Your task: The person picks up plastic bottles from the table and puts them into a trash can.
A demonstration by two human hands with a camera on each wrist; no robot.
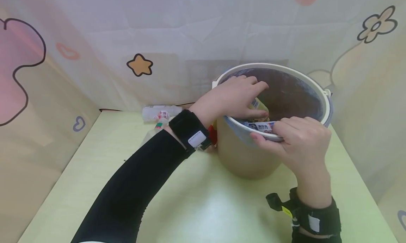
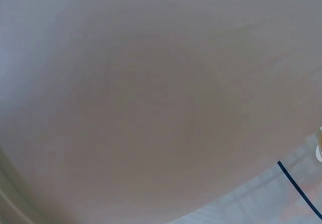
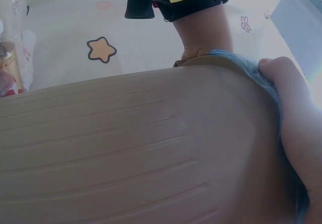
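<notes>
A beige trash bin [image 1: 247, 158] with a pale rim ring stands upright on the table, lined with a bluish plastic bag [image 3: 266, 85]. My right hand [image 1: 301, 141] grips the near rim, fingers over the inside and thumb outside against the bag. Over the left rim reaches my left hand [image 1: 236, 97], its thumb spread away from the fingers; the fingertips are partly hidden. Below that hand, inside the bin, lie a yellow-green package [image 1: 260, 107] and a printed wrapper [image 1: 261, 126]. The bin's ribbed wall [image 3: 126, 143] fills much of the right wrist view.
Left of the bin, clear plastic bottles [image 1: 161, 112] lie near the back of the table [image 1: 203, 207]. A red item [image 1: 213, 134] shows between my left wrist and the bin. A patterned curtain [image 1: 177, 35] hangs close behind and along both sides.
</notes>
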